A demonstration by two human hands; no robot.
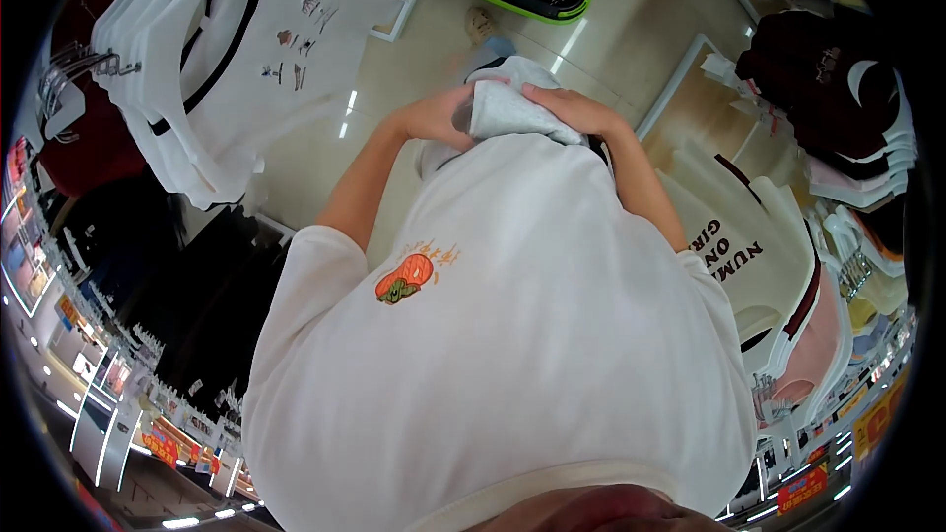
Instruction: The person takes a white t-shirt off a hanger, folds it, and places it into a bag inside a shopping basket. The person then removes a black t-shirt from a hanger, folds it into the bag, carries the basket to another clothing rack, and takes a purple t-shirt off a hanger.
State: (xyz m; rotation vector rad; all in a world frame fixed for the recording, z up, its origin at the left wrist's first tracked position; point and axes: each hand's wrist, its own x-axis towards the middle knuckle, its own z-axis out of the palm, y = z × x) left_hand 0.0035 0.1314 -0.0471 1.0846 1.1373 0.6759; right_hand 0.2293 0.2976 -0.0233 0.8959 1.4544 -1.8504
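A bunched light grey cloth (517, 110) is held between both hands in front of the person's waist. My left hand (440, 118) grips its left side, with some fingers hidden by the fabric. On the other side, my right hand (574, 111) is closed on the cloth's edge, its fingertips near the top fold. Just below the cloth is the white T-shirt (552, 305) the person wears, with an orange fruit print.
White shirts (325, 30) on hangers stand at the left, dark clothes (217, 286) below them. At the right hang a cream shirt (754, 256) and dark garments (828, 79). A black basket with a green rim (537, 10) sits on the tiled floor (394, 64) beyond a shoe (480, 25).
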